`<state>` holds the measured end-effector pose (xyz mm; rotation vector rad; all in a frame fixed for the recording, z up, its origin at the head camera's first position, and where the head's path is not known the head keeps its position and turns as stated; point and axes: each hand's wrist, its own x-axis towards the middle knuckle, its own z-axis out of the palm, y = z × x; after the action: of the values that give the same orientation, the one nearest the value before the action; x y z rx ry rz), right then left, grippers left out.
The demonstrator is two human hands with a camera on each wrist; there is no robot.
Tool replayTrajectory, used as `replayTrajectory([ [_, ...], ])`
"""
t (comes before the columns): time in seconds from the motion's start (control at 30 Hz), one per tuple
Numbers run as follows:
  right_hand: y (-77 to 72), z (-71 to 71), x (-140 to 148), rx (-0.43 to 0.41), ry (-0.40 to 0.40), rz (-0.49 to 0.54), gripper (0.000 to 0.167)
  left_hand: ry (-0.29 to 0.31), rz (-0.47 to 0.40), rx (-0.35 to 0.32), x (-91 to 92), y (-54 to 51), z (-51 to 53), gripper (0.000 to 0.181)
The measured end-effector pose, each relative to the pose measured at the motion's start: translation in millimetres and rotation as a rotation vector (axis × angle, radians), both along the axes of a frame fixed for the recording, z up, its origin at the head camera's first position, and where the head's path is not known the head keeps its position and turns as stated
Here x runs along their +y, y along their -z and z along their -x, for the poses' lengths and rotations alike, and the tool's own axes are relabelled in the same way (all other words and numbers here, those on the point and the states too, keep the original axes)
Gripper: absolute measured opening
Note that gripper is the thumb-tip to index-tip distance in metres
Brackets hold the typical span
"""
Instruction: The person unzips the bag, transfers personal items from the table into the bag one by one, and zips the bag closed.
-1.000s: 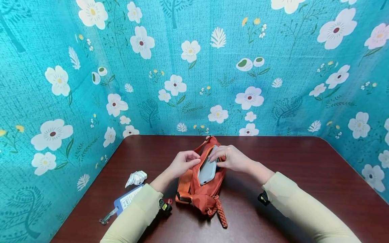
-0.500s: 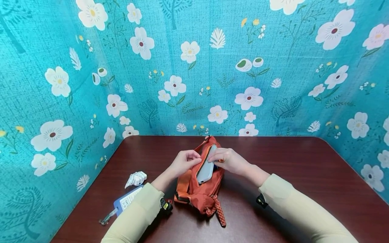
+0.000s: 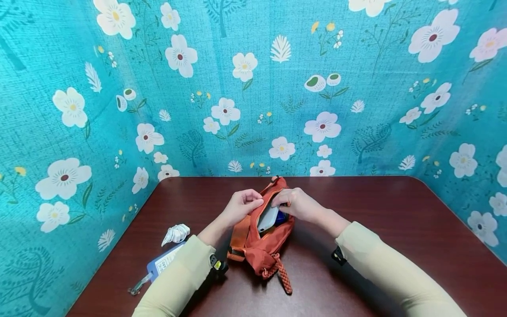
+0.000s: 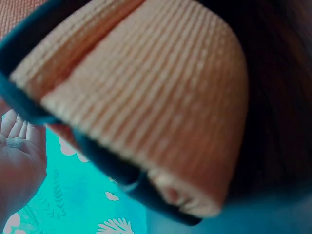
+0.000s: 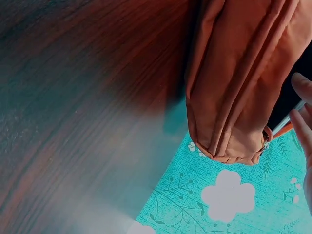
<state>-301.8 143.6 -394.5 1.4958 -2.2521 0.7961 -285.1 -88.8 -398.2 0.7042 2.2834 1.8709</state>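
An orange-red sling bag (image 3: 259, 260) lies on the table with its zipped opening spread. Inside it, a pale grey phone (image 3: 267, 219) slants lengthwise, its far end hidden by fingers. Beside the phone shows something dark blue (image 3: 281, 217). My left hand (image 3: 239, 206) pinches the left edge of the opening between thumb and fingers. The right hand (image 3: 301, 204) dips its fingers into the opening and holds the phone's far end. In the left wrist view, ribbed strap webbing (image 4: 161, 87) fills the picture. The bag's side (image 5: 234, 87) and a few right fingers (image 5: 304, 126) appear in the right wrist view.
Left of the bag lie a bundled white cable with a charger (image 3: 176, 234) and a blue card holder (image 3: 156, 267) with a clip, partly covered by the left sleeve. A braided cord (image 3: 283, 276) trails from the bag's near end. Floral cloth (image 3: 253, 132) stands behind the table.
The phone has sunk deeper into the bag, with the right hand's fingers following it in. More of the dark blue thing shows. The left hand keeps its hold on the edge.
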Motion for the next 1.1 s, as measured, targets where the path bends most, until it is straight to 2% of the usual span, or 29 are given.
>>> replayTrajectory([
  [0.13,-1.0,-1.1,-3,0.006,0.044,0.004,0.024,0.01,-0.012,-0.034,-0.7,0.0,-0.9,0.012],
  [0.3,-0.4,-1.8,-5,0.003,0.092,0.001,0.023,-0.02,-0.005,-0.036,-0.9,2.1,-2.7,0.013],
  [0.5,10.8,-0.6,-4,-0.115,0.067,-0.019,0.025,-0.069,0.01,-0.033,-2.5,5.5,-2.7,0.014],
  [0.67,20.4,-2.6,-1,-0.214,0.046,-0.057,0.024,-0.079,0.015,-0.06,-5.7,7.6,-2.4,0.014],
  [0.73,21.8,-2.8,-1,-0.225,0.047,-0.056,0.023,-0.076,0.02,-0.063,-6.7,5.4,-3.8,0.014],
  [0.97,16.6,-1.8,2,-0.239,0.071,-0.094,0.024,-0.065,0.001,-0.055,-6.4,-17.0,-23.6,0.012],
  [1.1,8.0,-0.3,8,-0.271,0.103,-0.074,0.025,-0.06,-0.007,-0.072,-7.8,-19.7,-24.5,0.013],
])
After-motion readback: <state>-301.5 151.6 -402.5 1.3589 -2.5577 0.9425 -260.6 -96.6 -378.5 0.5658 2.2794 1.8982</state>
